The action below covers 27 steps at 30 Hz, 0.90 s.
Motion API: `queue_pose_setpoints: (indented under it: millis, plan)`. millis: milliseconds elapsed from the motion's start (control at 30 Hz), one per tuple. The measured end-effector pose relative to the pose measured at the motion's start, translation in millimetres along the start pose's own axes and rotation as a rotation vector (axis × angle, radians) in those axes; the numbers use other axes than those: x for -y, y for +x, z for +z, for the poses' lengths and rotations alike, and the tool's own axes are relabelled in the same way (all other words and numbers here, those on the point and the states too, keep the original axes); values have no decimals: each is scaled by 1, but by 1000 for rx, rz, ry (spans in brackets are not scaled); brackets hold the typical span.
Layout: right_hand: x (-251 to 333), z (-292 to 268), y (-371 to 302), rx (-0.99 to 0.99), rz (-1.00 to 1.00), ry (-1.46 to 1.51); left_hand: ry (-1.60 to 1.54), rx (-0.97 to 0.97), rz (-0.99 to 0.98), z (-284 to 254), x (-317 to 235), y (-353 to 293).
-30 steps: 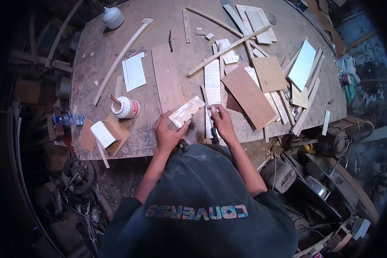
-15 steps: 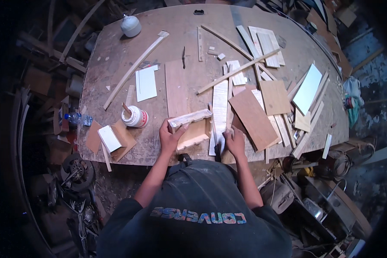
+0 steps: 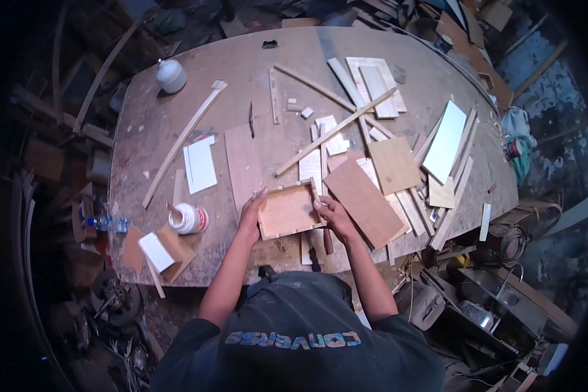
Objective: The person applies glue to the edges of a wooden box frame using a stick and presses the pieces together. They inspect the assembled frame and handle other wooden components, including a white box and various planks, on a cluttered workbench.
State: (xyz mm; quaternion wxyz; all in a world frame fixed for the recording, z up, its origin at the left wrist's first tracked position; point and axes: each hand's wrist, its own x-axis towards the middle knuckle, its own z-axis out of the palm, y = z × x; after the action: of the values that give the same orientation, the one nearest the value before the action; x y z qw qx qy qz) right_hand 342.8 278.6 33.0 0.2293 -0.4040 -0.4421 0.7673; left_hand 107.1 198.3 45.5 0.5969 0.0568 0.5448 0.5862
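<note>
A shallow, open-topped wooden box (image 3: 290, 210) is held level above the near edge of the workbench, its bare inside facing up. My left hand (image 3: 251, 214) grips its left side, thumb on the rim. On the opposite side my right hand (image 3: 334, 215) has its fingers wrapped round the box wall. Just beyond the box lie a thin wooden strip (image 3: 333, 142) and pale boards. A brown rectangular panel (image 3: 364, 204) lies right of my right hand. Left of my left hand stands a white glue tub (image 3: 188, 218) with a stick in it.
The worn workbench (image 3: 206, 258) bears a white bottle (image 3: 170, 76) far left, a white panel (image 3: 200, 165), a long curved strip (image 3: 184, 144) and a pale green-white board (image 3: 445, 142) at right. A folded cardboard piece (image 3: 178, 251) sits at the left edge. Scrap crowds the floor around.
My right hand has come off the strips and taken hold of the box's right side. The box has been turned from tilted to level, its opening now facing up.
</note>
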Motion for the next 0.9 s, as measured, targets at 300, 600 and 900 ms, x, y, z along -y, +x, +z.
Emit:
queue_pose_setpoints:
  millis: [300,600,900]
  plan:
    - [32,-109,106,-333,-45,267,230,-142,-51,-28,31,23]
    - [54,-234,184,-726,-245,839,343,-310,-101,-92,79,3]
    - [63,-296,216,-767,-302,879,309,-368,-131,-100,80,6]
